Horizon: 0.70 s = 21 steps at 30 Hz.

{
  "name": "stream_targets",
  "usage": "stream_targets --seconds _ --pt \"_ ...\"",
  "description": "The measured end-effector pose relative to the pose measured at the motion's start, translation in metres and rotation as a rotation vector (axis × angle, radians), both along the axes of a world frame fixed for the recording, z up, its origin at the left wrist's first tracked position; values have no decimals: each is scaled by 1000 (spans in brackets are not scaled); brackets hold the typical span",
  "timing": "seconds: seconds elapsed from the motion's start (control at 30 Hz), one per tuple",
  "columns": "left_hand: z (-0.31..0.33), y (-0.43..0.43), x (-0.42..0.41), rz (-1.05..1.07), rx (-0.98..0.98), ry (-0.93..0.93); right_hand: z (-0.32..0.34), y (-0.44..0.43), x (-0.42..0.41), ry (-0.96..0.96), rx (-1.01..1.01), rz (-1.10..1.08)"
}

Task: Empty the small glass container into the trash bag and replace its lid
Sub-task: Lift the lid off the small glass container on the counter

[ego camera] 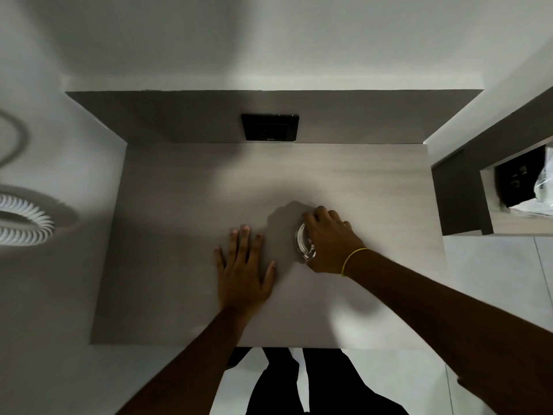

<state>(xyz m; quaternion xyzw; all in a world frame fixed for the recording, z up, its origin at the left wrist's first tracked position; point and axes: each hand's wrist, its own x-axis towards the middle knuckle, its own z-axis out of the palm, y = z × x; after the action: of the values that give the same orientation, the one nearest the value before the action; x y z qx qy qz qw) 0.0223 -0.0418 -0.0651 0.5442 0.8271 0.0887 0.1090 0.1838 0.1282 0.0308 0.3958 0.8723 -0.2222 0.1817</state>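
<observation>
**A:** Where does it stand?

**B:** The right hand (pixel 327 239) is cupped over the glass (pixel 304 241) on the desk (pixel 179 265), fingers curled down around its rim. They look closed on it, but the hand hides most of the glass, so I cannot tell whether it grips the lid or the body.

**A:** And the left?

**B:** The left hand (pixel 244 269) lies flat on the desk just beside the glass, fingers spread, holding nothing.

**A:** Is the lid on?

**B:** Cannot say. Only a curved clear edge shows at the left of the right hand (it could be lid or rim). Nothing separate lies on the desk that would pass for a lid.

**A:** Emptied yet?

**B:** Also hidden; the contents, if any, are under the palm. The bag (pixel 543 187), clear plastic, sits at the far right on the side shelf, well apart from the glass.

**A:** So your reading?

**B:** Either the very start, with the lid about to come off, or the very end, with the lid being pressed home. The glass resting on the desk far from the bag fits both.
</observation>
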Motion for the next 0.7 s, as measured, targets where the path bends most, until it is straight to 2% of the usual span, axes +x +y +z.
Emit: stream_targets --seconds 0.3,0.43,0.7 --pt "2 -1 -1 -7 -6 10 18 -2 35 112 48 -127" --pt "3 -1 -1 -13 -9 28 12 18 80 73 73 -249" --pt "0 -2 0 -10 0 37 -8 24 125 47 101 -211"
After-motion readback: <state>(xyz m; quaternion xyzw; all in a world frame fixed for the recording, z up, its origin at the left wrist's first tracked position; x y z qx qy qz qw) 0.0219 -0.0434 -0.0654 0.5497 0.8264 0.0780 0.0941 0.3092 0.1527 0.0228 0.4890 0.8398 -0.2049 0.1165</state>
